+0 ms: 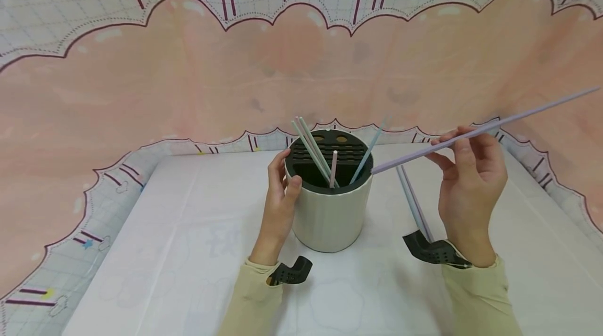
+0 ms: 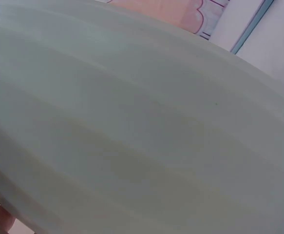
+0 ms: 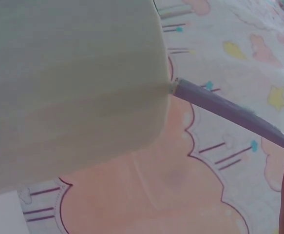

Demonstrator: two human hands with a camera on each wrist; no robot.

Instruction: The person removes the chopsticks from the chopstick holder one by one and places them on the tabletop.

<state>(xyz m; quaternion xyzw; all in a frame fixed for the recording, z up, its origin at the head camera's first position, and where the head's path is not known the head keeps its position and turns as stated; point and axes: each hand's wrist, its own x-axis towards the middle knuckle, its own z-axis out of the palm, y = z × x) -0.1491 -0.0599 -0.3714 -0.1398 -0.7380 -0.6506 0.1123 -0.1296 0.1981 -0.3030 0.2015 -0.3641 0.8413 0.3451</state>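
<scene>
A white ribbed round holder (image 1: 332, 221) with a black slotted top stands upright on the table. My left hand (image 1: 277, 208) grips its left side near the rim, and the holder's wall (image 2: 142, 122) fills most of the left wrist view. My right hand (image 1: 471, 184) pinches a long thin purple stick (image 1: 546, 109), slanted with its lower end at the holder's right rim. In the right wrist view the tip of this stick (image 3: 229, 110) is beside the rim; whether they touch I cannot tell. Pale green sticks (image 1: 308, 147), a short pink one (image 1: 333, 168) and a blue one (image 1: 368, 154) lean inside the holder.
Thin blue and purple sticks (image 1: 414, 202) lie on the white table (image 1: 188, 252), right of the holder and partly behind my right wrist. A peach patterned cloth (image 1: 235, 79) rises behind the table. Black wrist mounts (image 1: 433, 252) stick out from both cuffs.
</scene>
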